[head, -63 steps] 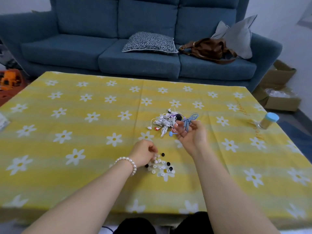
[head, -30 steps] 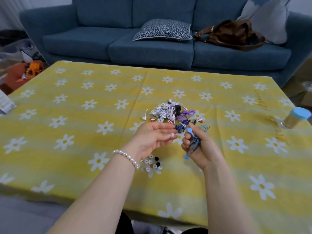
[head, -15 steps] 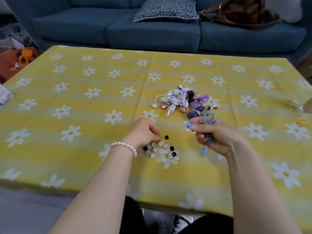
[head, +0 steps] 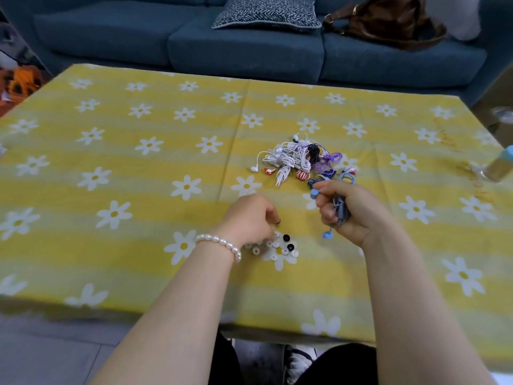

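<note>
A tangle of white, purple and red earphones (head: 298,161) lies mid-table on the yellow daisy cloth (head: 138,190). My right hand (head: 351,212) grips a bundled blue earphone set (head: 342,207); one bud sticks out between thumb and forefinger and another dangles below the palm. My left hand (head: 249,219), with a pearl bracelet on the wrist, hovers with curled fingers over a scatter of small white and black ear tips (head: 277,247). A small black tip sits at its fingertips; whether it is pinched is unclear.
A blue-capped bottle (head: 499,165) stands at the table's right edge. Behind the table is a blue sofa (head: 244,45) with a patterned cushion (head: 266,13) and a brown bag (head: 388,22). Orange clutter (head: 20,81) sits at the far left.
My left hand dropped from beside the right hand back down to the ear tips. My right hand closed round the blue earphones and drew nearer. The camera tilted down.
</note>
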`<action>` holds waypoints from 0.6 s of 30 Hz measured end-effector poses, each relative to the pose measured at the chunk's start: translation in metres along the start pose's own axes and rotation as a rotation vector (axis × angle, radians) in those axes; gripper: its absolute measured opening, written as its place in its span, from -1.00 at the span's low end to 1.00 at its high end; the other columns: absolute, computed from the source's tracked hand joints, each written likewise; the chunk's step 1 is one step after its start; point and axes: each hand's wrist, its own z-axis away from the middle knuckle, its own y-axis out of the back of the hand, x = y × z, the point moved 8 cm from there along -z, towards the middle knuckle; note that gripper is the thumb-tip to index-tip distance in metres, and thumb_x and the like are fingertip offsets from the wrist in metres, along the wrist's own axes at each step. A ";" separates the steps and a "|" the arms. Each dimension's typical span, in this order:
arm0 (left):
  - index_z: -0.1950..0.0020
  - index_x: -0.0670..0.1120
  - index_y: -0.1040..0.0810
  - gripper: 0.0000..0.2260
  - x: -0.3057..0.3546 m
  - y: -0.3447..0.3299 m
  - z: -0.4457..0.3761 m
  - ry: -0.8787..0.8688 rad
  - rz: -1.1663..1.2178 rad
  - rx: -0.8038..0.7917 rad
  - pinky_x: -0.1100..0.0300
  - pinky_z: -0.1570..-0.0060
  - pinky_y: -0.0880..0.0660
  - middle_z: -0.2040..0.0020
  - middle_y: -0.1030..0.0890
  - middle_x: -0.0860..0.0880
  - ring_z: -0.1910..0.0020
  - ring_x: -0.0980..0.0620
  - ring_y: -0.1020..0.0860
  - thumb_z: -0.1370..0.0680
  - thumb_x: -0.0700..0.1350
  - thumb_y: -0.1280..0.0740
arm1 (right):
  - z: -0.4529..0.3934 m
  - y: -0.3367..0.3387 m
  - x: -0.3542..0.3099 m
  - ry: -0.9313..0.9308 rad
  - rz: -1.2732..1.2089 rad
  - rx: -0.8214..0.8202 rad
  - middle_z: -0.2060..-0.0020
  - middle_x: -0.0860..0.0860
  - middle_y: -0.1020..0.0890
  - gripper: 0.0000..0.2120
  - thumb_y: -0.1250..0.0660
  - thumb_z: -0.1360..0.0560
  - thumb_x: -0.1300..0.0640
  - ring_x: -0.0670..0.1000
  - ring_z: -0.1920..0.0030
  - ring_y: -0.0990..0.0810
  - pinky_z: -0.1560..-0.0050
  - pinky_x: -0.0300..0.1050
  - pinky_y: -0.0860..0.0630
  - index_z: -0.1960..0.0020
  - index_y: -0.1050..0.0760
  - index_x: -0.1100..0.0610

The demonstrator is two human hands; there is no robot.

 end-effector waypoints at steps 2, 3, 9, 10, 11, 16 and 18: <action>0.05 -0.01 -0.61 -0.80 0.001 -0.004 -0.001 0.012 -0.021 0.001 0.22 0.21 -0.43 0.09 -0.54 0.04 0.24 0.05 -0.50 -0.38 -0.21 -0.45 | 0.003 0.000 -0.002 0.022 -0.152 -0.011 0.61 0.06 -0.46 -0.87 -0.13 -0.49 0.33 -0.06 0.69 -0.27 0.59 -0.35 -0.14 0.20 -0.40 0.22; 0.05 -0.01 -0.61 -0.82 0.001 -0.003 -0.002 0.021 -0.025 0.017 0.21 0.24 -0.44 0.10 -0.54 0.04 0.29 0.05 -0.50 -0.40 -0.23 -0.41 | 0.004 0.000 -0.004 0.035 -0.227 -0.020 0.61 0.06 -0.45 -0.86 -0.11 -0.49 0.32 -0.06 0.69 -0.26 0.58 -0.35 -0.13 0.21 -0.38 0.20; 0.21 0.02 -0.54 -0.79 0.002 -0.004 -0.010 0.073 -0.051 0.067 0.10 0.13 -0.56 0.09 -0.63 0.00 0.16 -0.01 -0.58 -0.39 -0.31 -0.29 | 0.009 -0.001 -0.013 0.055 -0.477 -0.051 0.61 0.01 -0.43 -0.83 -0.13 -0.47 0.29 -0.08 0.70 -0.23 0.64 -0.33 -0.16 0.28 -0.37 0.17; 0.21 0.01 -0.54 -0.79 0.004 -0.005 -0.011 0.076 -0.073 0.074 0.10 0.12 -0.56 0.09 -0.63 0.00 0.14 -0.02 -0.58 -0.40 -0.31 -0.28 | 0.008 -0.002 -0.015 0.055 -0.510 -0.059 0.61 0.01 -0.43 -0.85 -0.16 -0.43 0.29 -0.08 0.70 -0.23 0.64 -0.33 -0.15 0.30 -0.38 0.17; 0.20 0.00 -0.54 -0.79 0.005 -0.005 -0.013 0.078 -0.090 0.077 0.11 0.12 -0.55 0.09 -0.62 0.00 0.12 -0.02 -0.57 -0.40 -0.32 -0.27 | 0.008 -0.004 -0.016 0.054 -0.541 -0.068 0.61 0.00 -0.43 -0.86 -0.18 -0.40 0.28 -0.09 0.70 -0.23 0.63 -0.34 -0.14 0.33 -0.39 0.17; 0.11 -0.07 -0.56 -0.78 0.012 -0.009 -0.016 0.083 -0.132 0.064 0.11 0.13 -0.54 0.09 -0.61 -0.05 0.12 -0.06 -0.57 -0.42 -0.34 -0.23 | 0.004 -0.008 -0.024 0.056 -0.483 -0.096 0.58 0.01 -0.49 -0.80 -0.12 -0.53 0.23 -0.09 0.63 -0.37 0.58 -0.37 -0.28 0.17 -0.50 0.21; 0.11 -0.08 -0.57 -0.78 0.012 -0.009 -0.016 0.094 -0.133 0.058 0.12 0.16 -0.52 0.10 -0.61 -0.05 0.13 -0.07 -0.57 -0.42 -0.34 -0.23 | 0.005 -0.014 -0.025 0.053 -0.428 -0.132 0.54 0.01 -0.55 -0.80 -0.12 -0.54 0.22 -0.08 0.57 -0.47 0.55 -0.34 -0.39 0.04 -0.52 0.22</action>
